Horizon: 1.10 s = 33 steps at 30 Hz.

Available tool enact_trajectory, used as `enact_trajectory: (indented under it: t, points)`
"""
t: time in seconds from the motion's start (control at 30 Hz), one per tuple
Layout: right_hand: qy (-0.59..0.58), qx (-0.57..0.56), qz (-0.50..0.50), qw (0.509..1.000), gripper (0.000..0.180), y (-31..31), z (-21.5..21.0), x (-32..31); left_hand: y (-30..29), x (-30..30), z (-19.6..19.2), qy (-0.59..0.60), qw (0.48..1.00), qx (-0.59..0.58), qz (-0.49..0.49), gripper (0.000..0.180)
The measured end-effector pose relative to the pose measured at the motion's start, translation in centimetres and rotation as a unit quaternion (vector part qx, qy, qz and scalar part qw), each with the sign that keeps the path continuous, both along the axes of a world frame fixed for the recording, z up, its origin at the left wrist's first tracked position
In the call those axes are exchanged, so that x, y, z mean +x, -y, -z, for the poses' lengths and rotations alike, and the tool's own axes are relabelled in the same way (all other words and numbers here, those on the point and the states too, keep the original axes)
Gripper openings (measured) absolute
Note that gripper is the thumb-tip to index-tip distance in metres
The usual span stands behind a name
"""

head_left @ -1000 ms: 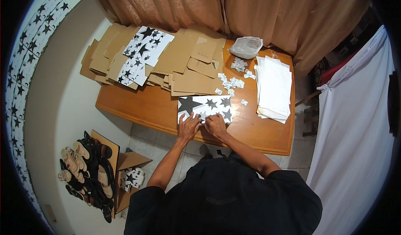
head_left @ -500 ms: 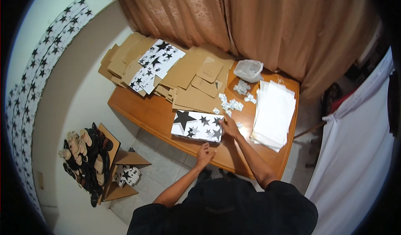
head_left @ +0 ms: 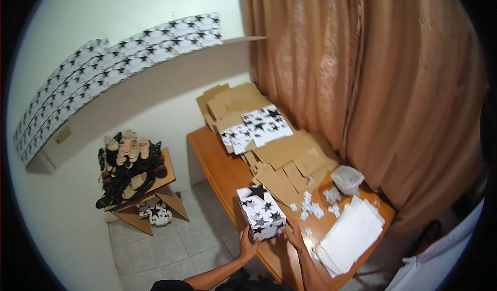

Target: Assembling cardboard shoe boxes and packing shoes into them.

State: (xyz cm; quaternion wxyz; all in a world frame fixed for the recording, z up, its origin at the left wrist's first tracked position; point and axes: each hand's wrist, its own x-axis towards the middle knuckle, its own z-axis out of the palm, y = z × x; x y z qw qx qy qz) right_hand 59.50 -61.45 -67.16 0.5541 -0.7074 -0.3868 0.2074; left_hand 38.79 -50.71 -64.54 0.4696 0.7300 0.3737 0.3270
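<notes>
"Everything has swung rightward in view: the brown curtain now hangs further right, and the counter slants more steeply."

"What's in the way there?"

"Flat cardboard crowds the far side, just beyond the box; white sheets cover the right end."

"And the starred box?"

"At the counter's front edge, its end now facing the person. The left grip, just in front of it half a second ago, and the right grip both hold it."

"Anything smaller?"

"A translucent plastic bag, then little packets scattered between cardboard and sheets."
</notes>
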Motion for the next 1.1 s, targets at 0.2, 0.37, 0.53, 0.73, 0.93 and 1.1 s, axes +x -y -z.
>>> enact_trajectory:
  t: [0.2, 0.37, 0.53, 0.73, 0.93, 1.1]
  points:
    - [-0.020, 0.045, -0.096, 0.994, 0.075, -2.8, -5.7, -1.8, -1.9, -1.4, -3.3, 0.057, 0.997, 0.017, -0.055, 0.065]
    - [0.048, 0.032, -0.134, 0.989, 0.071, -7.7, -11.9, -3.5, -4.7, -3.8, -8.7, 0.055, 0.990, 0.057, -0.117, 0.058]
    - [0.100, 0.119, -0.172, 0.973, 0.071, -15.0, -22.3, -7.9, -9.3, -7.6, -19.2, 0.060, 0.973, 0.117, -0.190, 0.059]
    - [0.196, 0.238, -0.187, 0.933, 0.073, -23.7, -32.9, -13.1, -16.5, -12.9, -28.7, 0.205, 0.923, 0.235, -0.225, 0.059]
    - [0.256, 0.342, -0.182, 0.885, 0.075, -31.2, -42.3, -18.9, -23.3, -19.1, -36.9, 0.257, 0.881, 0.339, -0.206, 0.058]
    - [0.280, 0.379, -0.159, 0.868, 0.077, -36.4, -48.7, -22.7, -29.0, -23.5, -43.7, 0.251, 0.865, 0.391, -0.191, 0.053]
